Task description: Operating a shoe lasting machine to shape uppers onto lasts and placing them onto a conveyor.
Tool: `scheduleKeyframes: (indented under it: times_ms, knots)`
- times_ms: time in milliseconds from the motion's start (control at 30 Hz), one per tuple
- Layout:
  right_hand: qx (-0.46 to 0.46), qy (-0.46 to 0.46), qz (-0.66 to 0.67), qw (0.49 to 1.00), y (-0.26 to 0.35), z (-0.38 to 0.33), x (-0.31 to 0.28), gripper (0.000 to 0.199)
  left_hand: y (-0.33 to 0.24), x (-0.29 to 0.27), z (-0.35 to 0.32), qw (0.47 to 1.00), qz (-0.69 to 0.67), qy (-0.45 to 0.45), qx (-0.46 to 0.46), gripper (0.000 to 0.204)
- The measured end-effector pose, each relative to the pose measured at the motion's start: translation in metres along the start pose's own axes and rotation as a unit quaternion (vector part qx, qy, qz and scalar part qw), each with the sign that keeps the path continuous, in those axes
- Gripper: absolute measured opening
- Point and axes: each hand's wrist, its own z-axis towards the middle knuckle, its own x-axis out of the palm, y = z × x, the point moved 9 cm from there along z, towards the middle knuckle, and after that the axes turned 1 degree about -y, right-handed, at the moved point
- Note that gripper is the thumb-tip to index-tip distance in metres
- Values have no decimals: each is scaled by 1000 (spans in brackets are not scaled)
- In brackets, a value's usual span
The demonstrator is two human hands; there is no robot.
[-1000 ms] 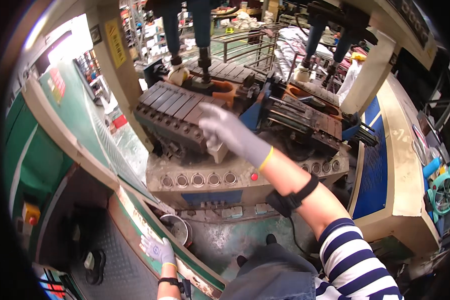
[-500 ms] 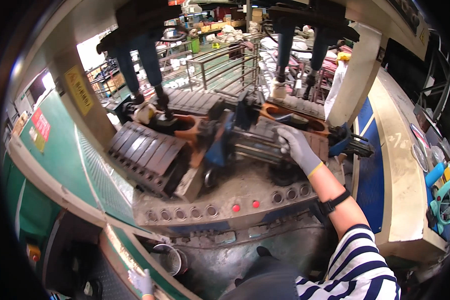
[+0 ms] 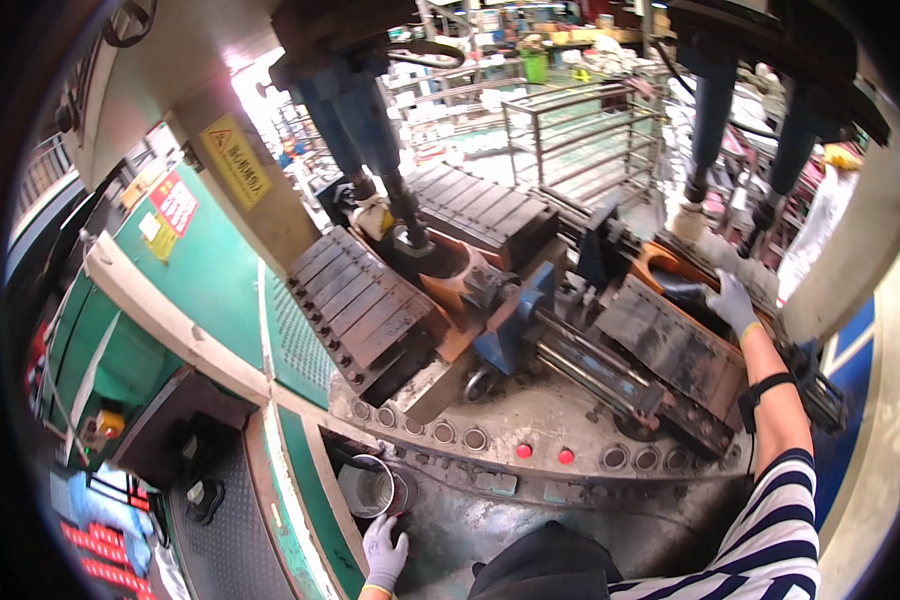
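Gloved in pale grey fabric with a yellow cuff, the right hand (image 3: pixel 734 303) is at the right side of an orange, curved metal frame (image 3: pixel 660 256) on the machine, its fingers bent; whether they grip anything cannot be told. Just beside its fingertips, a dark, smooth, rounded piece (image 3: pixel 678 287) lies inside the opening of that frame, though contact between them is unclear. In front of the frame sits a dark, slatted metal block (image 3: pixel 660 335), and above it hang blue, tapered metal rods (image 3: pixel 712 120). A black strap (image 3: pixel 766 388) circles the right forearm, below a navy-and-white striped sleeve (image 3: pixel 770 520). Low in the view, the left hand (image 3: pixel 383 552), in a matching glove, has its fingers loosely spread and its thumb apart, holding nothing visible. It is near a round metal bucket (image 3: pixel 399 494) that stands on the floor next to a green-painted panel (image 3: pixel 308 490). Between the two hands, two red round buttons (image 3: pixel 524 451) are set along the front of the worn beige machine base (image 3: pixel 490 415), in line with dark round fittings (image 3: pixel 444 432).
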Motion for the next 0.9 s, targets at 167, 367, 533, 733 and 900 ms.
scheduleKeyframes:
  times_ms: [167, 367, 533, 733, 900]
  knots:
    - [-29, 192, -37, 980, -51, 20, 75, 102, 104, 37, -118, 923, -116, 106, -353, 47]
    - [-81, 220, 142, 962, -50, 49, 107, 108, 132, 44, -232, 906, -121, 123, -386, 31]
    - [-15, 161, -22, 987, -53, 36, 92, 77, 109, 95, -254, 931, -61, 225, -280, 27]
    - [9, 117, -59, 991, -27, 21, 52, 75, 34, 82, -152, 898, -237, 235, -287, 32]
    - [-13, 11, -69, 998, -19, 11, 12, 71, -154, -62, 49, 898, -402, 177, 39, 60]
